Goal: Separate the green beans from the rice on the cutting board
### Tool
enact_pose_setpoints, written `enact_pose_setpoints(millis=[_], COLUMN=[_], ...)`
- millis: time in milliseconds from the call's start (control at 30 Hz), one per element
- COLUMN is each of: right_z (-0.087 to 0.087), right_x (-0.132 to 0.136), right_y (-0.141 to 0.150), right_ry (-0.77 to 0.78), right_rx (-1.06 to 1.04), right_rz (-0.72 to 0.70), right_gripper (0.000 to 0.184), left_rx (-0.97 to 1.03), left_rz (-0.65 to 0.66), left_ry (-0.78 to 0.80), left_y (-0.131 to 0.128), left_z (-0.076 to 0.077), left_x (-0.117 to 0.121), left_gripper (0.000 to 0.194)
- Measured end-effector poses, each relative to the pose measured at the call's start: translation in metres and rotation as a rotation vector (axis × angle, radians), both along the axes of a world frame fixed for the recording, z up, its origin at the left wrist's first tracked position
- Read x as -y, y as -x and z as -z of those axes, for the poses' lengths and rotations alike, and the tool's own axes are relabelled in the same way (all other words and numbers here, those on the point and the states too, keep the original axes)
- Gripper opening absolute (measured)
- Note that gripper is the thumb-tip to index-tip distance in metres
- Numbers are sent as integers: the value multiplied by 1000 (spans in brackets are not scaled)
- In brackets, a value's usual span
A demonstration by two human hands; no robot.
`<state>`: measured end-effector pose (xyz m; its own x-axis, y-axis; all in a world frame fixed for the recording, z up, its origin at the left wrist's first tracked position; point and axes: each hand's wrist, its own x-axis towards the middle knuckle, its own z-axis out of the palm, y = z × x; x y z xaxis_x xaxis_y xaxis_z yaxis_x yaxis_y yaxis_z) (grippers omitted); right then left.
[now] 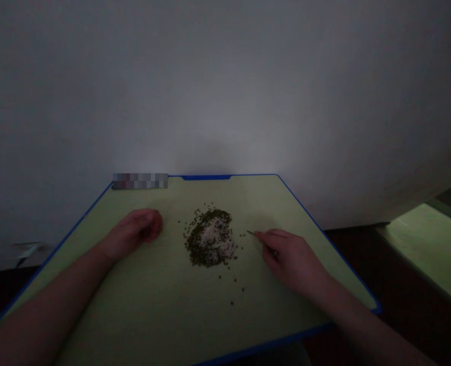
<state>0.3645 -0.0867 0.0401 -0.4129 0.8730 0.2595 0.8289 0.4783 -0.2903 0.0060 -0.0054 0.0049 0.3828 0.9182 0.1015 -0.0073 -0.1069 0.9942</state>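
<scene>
A heap of small green beans mixed with white grains (211, 238) lies in the middle of a pale green table (141, 305) with a blue edge. My left hand (136, 231) rests on the table to the left of the heap, fingers curled in with nothing visible in them. My right hand (288, 256) lies to the right of the heap, pinching a thin metal tool (252, 234), likely tweezers, whose tip points toward the heap. A few stray beans (236, 284) are scattered in front of the heap.
A grey wall stands right behind the table's far edge. A second pale green table (427, 249) is at the right, across a dark floor gap. A blurred patch (140, 181) sits at the table's far left corner.
</scene>
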Motion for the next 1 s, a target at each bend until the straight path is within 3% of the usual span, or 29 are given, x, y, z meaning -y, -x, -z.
enact_pose_setpoints(millis=[167,333,433,767,1000], right_z=[7,8,5,8,8], right_x=[3,1,-4,-5,-10], right_y=[3,-2,-5,-9,-7], right_ry=[-9,-41,-51,-41,-59], right_rx=[89,189,157,132,91], right_rz=[-109,-33,18,-205,-188], right_gripper=[38,38,39,38,39], left_rx=[-27,-31,-44,-25,54], left_rz=[6,-1,5,12,36], left_ry=[-19,-12,-12,-22,4], left_y=[0,1,2,3,3], left_z=[0,2,3,4,5], left_x=[-1,-1,-2,-3,-2], left_gripper=[47,47,47,45,44])
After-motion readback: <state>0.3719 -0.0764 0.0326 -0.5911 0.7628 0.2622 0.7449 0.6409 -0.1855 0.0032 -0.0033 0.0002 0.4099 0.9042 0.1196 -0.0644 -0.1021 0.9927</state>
